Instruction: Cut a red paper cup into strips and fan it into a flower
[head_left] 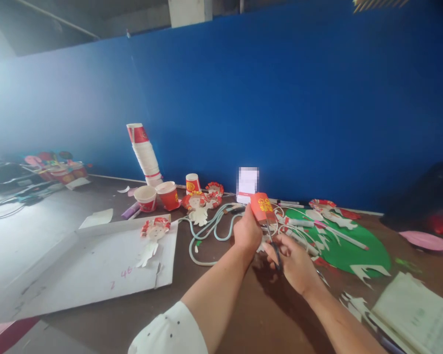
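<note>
My left hand (247, 231) grips a red paper cup (261, 209) with yellow print, held above the table in front of a small propped-up screen (247, 184). Closed round the handles of a pair of scissors (275, 251) is my right hand (291, 260). The scissor blades point up and touch the lower edge of the cup; whether they are cutting into the paper I cannot tell. Behind and below my hands lie looped pale cables (217, 231). To the right is a green round sheet (339, 246) with white paper scraps and a marker (300, 222) on it.
A leaning stack of paper cups (145, 155) stands by the blue partition (266, 98), with more cups (169, 195) beside it. A paper doll (155, 231) lies on a white board (92, 270) at left. A notebook (417, 309) lies at front right, a pink oval piece (426, 241) behind it.
</note>
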`<action>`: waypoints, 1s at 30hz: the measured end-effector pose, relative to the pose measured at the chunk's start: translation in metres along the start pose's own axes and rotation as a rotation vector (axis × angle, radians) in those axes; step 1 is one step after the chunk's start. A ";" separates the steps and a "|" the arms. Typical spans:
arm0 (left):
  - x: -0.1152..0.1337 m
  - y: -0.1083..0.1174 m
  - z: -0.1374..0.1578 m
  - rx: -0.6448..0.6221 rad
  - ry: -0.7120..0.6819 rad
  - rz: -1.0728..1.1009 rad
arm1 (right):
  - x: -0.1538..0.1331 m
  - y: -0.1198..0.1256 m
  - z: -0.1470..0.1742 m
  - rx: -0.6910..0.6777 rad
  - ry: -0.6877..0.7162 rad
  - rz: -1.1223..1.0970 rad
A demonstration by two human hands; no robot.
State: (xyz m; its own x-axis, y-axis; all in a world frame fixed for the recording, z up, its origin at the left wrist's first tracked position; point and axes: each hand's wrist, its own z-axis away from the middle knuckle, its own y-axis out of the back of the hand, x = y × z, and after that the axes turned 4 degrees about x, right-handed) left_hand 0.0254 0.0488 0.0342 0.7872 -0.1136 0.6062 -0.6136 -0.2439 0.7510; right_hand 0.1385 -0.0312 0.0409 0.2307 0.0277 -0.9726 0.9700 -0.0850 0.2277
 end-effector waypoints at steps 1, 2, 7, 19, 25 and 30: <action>-0.001 0.000 -0.001 0.006 0.001 0.004 | 0.000 -0.001 0.001 -0.002 0.011 0.012; -0.002 -0.001 -0.001 0.010 0.001 0.006 | 0.001 -0.001 0.002 0.001 0.022 0.026; -0.003 -0.002 -0.002 0.017 0.017 -0.019 | 0.002 -0.003 0.004 0.013 0.054 0.090; 0.000 -0.001 -0.002 -0.016 -0.006 -0.086 | 0.007 -0.001 0.000 0.057 0.058 0.136; 0.002 0.000 -0.001 -0.040 -0.004 -0.114 | 0.008 0.000 -0.001 0.059 0.064 0.090; 0.003 0.001 0.000 -0.031 -0.004 -0.120 | 0.006 0.000 0.000 0.055 0.065 0.099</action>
State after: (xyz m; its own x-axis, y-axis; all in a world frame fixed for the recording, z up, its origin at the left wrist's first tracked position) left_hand 0.0267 0.0482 0.0367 0.8553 -0.0894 0.5103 -0.5164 -0.2259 0.8260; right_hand 0.1396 -0.0311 0.0348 0.3317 0.0808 -0.9399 0.9368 -0.1453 0.3182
